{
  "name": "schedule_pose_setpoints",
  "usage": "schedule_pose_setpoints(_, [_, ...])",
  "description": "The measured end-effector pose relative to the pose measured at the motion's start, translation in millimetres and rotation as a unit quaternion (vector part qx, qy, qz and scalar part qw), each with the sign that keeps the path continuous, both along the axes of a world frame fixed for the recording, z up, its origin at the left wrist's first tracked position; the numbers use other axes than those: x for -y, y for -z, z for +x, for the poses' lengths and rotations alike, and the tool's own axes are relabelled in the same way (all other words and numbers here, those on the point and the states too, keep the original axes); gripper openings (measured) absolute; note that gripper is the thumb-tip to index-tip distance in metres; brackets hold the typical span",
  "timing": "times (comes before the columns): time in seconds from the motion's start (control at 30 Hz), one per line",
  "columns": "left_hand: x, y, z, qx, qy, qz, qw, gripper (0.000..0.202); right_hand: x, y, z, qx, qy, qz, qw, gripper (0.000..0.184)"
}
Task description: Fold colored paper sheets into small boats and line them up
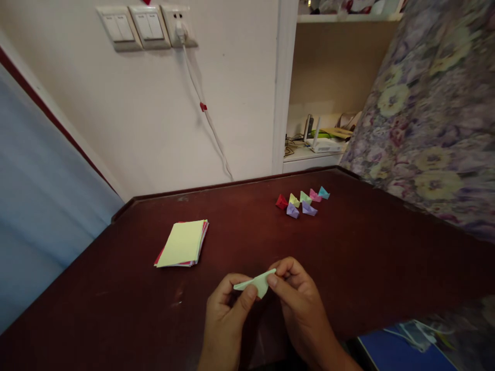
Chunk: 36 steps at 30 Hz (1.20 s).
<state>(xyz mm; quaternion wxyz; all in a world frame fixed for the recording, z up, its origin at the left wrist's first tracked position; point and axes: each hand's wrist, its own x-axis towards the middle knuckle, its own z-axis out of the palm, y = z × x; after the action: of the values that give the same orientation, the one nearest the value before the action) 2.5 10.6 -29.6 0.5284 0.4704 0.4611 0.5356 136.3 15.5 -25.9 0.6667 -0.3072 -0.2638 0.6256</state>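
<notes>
A small folded piece of pale green paper [257, 282] is held just above the dark red-brown table [367, 247], near its front edge. My left hand [228, 314] pinches its left end with thumb and fingers. My right hand [299, 304] pinches its right end, thumb on top. A stack of coloured paper squares [182, 243] with a yellow sheet on top lies to the left of my hands. Farther back on the right sits a cluster of several small folded paper shapes [302, 202] in red, yellow, green, pink, blue and purple.
A white wall with switches and a socket [149, 24] stands behind the table, a white cable [209, 121] hanging from it. A shelf niche holds a white router [323, 141]. Floral cloth [433, 113] borders the table's right side, pale blue cloth [34, 206] its left.
</notes>
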Motion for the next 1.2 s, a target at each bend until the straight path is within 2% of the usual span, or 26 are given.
schedule_pose_setpoints(0.2, [-1.2, 0.9, 2.4, 0.034, 0.012, -0.027, 0.999, 0.020, -0.8, 9.0, -0.1, 0.043, 0.055, 0.007, 0.998, 0.031])
schedule_pose_setpoints(0.37, [-3.6, -3.9, 0.0, 0.006, 0.010, -0.021, 1.000, 0.021, 0.7, 9.1, 9.1, 0.102, -0.013, 0.011, 0.995, 0.033])
schedule_pose_setpoints(0.43, [-3.2, -6.0, -0.6, -0.008, 0.017, -0.023, 1.000, 0.021, 1.8, 6.2, 11.7, 0.163, -0.036, 0.019, 0.986, 0.025])
schedule_pose_setpoints(0.5, [-2.1, -7.3, -0.2, -0.014, 0.029, -0.026, 0.999, 0.021, 2.4, 2.6, 12.3, 0.227, -0.035, 0.029, 0.973, 0.017])
schedule_pose_setpoints(0.6, [-0.9, -7.2, 1.7, 0.025, 0.022, -0.030, 0.999, 0.022, 1.9, -1.3, 10.8, 0.271, -0.010, 0.035, 0.962, 0.020])
schedule_pose_setpoints(0.73, [-4.6, -4.2, 3.3, 0.055, -0.006, -0.029, 0.998, 0.021, 1.0, -1.8, 9.3, 0.285, 0.013, 0.046, 0.957, 0.018])
schedule_pose_setpoints(0.97, [-7.8, -2.5, 3.8, 0.053, -0.007, -0.028, 0.998, 0.027, 0.2, 2.5, 8.7, 0.247, -0.004, 0.029, 0.969, 0.023])
schedule_pose_setpoints(1.1, [-3.1, -2.3, 8.9, 0.081, 0.024, -0.050, 0.995, 0.030, -1.0, 7.7, 7.1, 0.240, 0.023, 0.011, 0.970, 0.023])
schedule_pose_setpoints(1.2, [-3.2, -1.8, 11.9, 0.064, 0.042, -0.058, 0.995, 0.027, -0.9, 11.4, 6.7, 0.241, 0.033, 0.010, 0.970, 0.022])
